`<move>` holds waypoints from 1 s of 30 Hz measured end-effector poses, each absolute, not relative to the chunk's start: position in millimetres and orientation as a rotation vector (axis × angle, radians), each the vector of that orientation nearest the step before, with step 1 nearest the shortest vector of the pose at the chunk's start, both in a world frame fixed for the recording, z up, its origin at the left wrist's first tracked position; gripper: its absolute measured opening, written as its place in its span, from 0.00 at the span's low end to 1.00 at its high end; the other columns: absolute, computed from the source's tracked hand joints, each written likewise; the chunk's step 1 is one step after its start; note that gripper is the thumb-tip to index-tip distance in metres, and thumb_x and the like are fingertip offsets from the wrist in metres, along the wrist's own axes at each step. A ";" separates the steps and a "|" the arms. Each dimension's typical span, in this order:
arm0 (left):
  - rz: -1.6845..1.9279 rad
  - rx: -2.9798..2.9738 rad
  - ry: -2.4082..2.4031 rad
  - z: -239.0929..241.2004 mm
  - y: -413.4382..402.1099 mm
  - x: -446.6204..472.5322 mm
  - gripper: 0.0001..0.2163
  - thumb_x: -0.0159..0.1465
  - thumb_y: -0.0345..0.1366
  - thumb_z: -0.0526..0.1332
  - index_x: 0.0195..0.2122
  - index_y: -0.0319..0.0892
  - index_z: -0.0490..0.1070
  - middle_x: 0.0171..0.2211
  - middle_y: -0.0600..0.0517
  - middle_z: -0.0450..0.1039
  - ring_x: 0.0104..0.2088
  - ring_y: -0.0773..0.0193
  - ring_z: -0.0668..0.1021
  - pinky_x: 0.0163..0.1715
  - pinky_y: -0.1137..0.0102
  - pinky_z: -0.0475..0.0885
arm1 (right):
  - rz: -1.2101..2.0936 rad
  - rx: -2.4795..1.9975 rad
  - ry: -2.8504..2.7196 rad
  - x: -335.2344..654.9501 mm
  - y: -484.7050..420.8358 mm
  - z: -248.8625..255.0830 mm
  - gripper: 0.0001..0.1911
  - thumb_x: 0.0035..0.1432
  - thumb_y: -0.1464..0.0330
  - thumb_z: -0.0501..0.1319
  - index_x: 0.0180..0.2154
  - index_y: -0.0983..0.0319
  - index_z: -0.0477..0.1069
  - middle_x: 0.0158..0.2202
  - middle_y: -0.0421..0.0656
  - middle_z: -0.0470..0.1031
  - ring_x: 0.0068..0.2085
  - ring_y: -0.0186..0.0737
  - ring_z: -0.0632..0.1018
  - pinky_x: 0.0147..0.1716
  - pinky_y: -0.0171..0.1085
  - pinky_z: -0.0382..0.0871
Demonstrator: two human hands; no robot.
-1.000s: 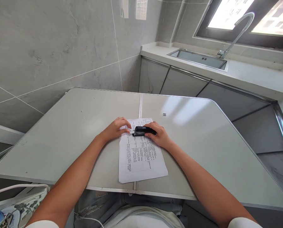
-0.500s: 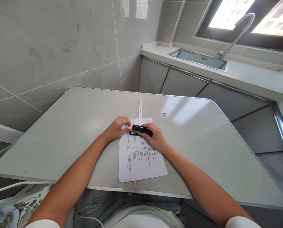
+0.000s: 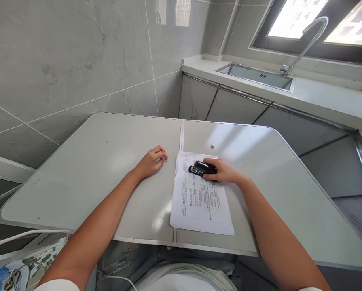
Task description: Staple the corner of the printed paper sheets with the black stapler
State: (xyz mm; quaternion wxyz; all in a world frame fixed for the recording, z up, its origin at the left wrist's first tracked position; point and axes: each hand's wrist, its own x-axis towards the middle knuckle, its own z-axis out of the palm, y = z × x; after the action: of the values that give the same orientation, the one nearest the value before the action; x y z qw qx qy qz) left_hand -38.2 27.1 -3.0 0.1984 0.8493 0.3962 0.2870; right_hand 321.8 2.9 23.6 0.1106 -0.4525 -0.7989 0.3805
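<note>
A printed sheet of paper (image 3: 200, 198) lies on the light grey folding table (image 3: 92, 169), just right of its centre seam. My right hand (image 3: 221, 170) is closed around a black stapler (image 3: 200, 169) that rests on the upper part of the sheet. My left hand (image 3: 152, 161) lies on the bare tabletop to the left of the paper, fingers loosely curled, holding nothing and no longer touching the sheet.
A grey tiled wall runs behind and to the left of the table. A counter with a steel sink (image 3: 255, 75) and curved tap (image 3: 308, 42) stands at the back right under a window. A white cable (image 3: 26, 235) and printed bag (image 3: 13, 270) sit low left.
The paper and the stapler have slid to the right with my right hand. My left hand has come off the sheet and stayed in place on the table.
</note>
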 end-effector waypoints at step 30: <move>0.744 2.421 1.131 -12.4 32.5 -33.9 0.11 0.66 0.26 0.55 0.37 0.45 0.76 0.46 0.49 0.71 0.33 0.65 0.75 0.49 0.60 0.71 | 0.429 -1.283 -2.512 288.3 36.8 -41.4 0.39 0.71 0.47 0.52 0.74 0.59 0.51 0.76 0.52 0.50 0.76 0.56 0.52 0.74 0.58 0.50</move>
State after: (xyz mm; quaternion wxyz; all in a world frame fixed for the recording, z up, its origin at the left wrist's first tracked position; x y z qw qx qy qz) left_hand -33.9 32.5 -12.4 0.1830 0.8582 0.4007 0.2636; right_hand 288.3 36.8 -41.4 0.1437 -0.4449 -0.8713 0.1489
